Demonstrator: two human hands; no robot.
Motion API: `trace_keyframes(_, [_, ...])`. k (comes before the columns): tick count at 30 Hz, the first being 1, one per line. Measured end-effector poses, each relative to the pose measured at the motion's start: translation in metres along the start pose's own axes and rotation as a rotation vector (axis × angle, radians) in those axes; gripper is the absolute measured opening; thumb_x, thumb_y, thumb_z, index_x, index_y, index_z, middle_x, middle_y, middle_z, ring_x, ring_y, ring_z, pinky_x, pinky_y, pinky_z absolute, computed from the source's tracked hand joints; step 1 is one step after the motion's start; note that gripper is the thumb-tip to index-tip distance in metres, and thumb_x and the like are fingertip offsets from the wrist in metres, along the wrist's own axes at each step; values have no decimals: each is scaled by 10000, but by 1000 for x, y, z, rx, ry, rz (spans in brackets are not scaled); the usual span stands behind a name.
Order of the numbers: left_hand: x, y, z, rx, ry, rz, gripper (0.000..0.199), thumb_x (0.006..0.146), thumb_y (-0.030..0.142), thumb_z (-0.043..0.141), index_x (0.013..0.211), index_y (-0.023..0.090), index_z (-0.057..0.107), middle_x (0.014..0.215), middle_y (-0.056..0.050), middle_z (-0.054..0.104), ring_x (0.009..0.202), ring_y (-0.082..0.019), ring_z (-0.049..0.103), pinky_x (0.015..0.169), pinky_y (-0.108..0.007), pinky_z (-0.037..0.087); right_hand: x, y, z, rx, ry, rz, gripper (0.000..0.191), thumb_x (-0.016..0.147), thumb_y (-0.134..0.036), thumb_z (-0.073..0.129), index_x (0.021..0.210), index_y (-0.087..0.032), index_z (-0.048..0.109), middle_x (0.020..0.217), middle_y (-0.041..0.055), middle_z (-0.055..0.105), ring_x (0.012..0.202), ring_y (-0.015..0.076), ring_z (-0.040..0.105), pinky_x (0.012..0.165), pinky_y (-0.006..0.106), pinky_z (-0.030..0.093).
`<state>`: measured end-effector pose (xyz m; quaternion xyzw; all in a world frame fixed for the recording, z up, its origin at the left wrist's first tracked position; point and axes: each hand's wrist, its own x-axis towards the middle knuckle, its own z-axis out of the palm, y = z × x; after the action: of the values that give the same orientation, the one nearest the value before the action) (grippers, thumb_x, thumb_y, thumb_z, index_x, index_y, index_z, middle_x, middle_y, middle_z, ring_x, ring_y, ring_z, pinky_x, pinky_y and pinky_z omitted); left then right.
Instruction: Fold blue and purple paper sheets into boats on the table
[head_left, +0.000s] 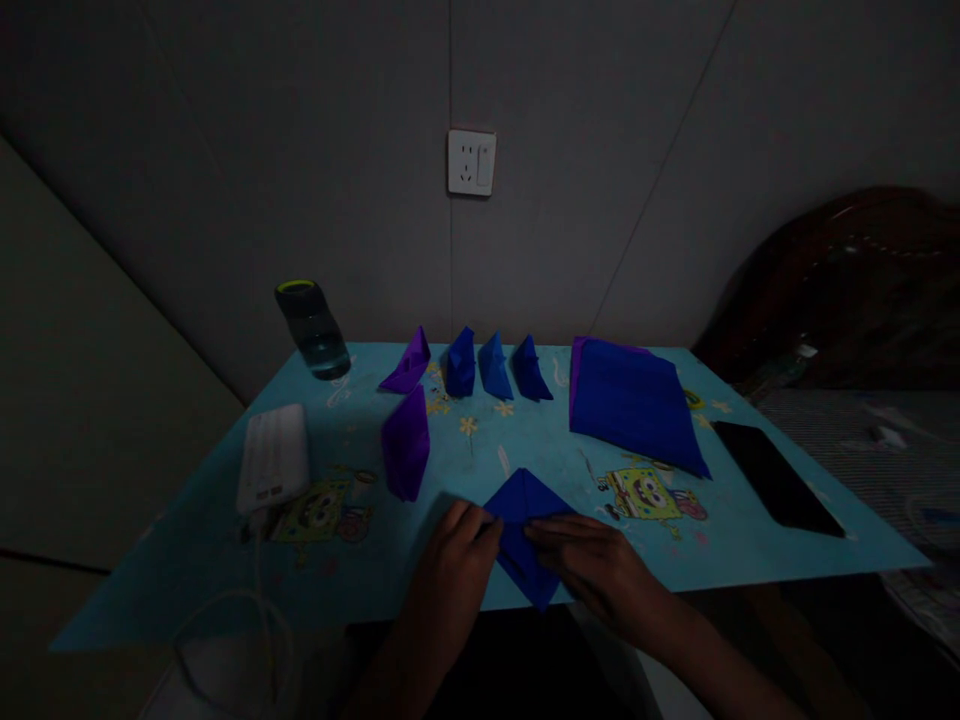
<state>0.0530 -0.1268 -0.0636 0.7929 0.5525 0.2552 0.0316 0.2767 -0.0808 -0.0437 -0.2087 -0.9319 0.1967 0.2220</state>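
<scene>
A blue sheet of origami paper, folded into a diamond shape, lies at the table's front edge, its lower corner reaching over that edge. My left hand is closed at the paper's left side, thumb and curled fingers pinching it. Across the right side rests my right hand, fingers stretched out flat with the tips near the paper's middle. Both hands cover the side corners. Beyond them stands a purple folded paper boat, and farther back another purple boat sits beside several blue paper boats.
A stack of blue and purple paper sheets lies at the back right, near a black phone or tablet. On the left are a white power bank with a cable and a water bottle. The wall carries a socket.
</scene>
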Motion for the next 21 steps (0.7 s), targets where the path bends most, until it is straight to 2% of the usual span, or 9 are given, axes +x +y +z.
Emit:
trace_keyframes(4, [-6, -3, -7, 57, -53, 85, 386, 876, -7, 550, 1202, 172, 651, 1083, -73, 685, 1016, -224, 608, 893, -353, 561, -1, -6, -10, 14, -97, 30, 258, 988, -135, 481, 1164, -211, 654, 1326, 106, 653, 1265, 203, 585, 1106, 421, 451])
trace_keyframes(8, [-11, 2, -18, 40, -102, 77, 362, 894, 151, 615, 1256, 139, 618, 1195, -107, 670, 1070, -270, 594, 931, -416, 542, -6, -15, -22, 13, -198, 55, 371, 932, -190, 594, 1302, -178, 589, 1439, 143, 545, 1371, 247, 467, 1160, 471, 369])
trace_keyframes(11, [-13, 5, -21, 29, -96, 67, 385, 896, 232, 619, 1266, 127, 607, 1244, -130, 655, 1098, -296, 584, 931, -462, 534, -10, -17, -24, -55, -244, 35, 464, 909, -261, 652, 1353, -170, 554, 1486, 151, 487, 1404, 264, 412, 1171, 480, 344])
trace_keyframes(13, [-15, 6, -21, 41, -78, 83, 392, 894, 269, 618, 1259, 126, 609, 1267, -140, 646, 1125, -308, 578, 942, -484, 525, -14, -15, -19, -133, -227, 19, 432, 917, -248, 646, 1336, -172, 569, 1499, 159, 467, 1404, 269, 412, 1165, 484, 351])
trace_keyframes(16, [-20, 7, -18, 71, -38, 106, 446, 886, 319, 624, 1277, 107, 591, 1300, -159, 631, 1178, -322, 564, 971, -502, 511, -23, -9, -5, -275, -129, 1, 359, 924, -227, 639, 1279, -186, 609, 1496, 189, 461, 1378, 298, 450, 1114, 509, 419])
trace_keyframes(21, [-32, 9, -12, 100, 28, 143, 520, 883, 448, 642, 1290, 130, 580, 1293, -142, 653, 1176, -323, 594, 961, -503, 524, -40, -2, 10, -392, 29, -84, 226, 992, -195, 505, 1183, -201, 627, 1391, 164, 590, 1308, 301, 535, 977, 505, 530])
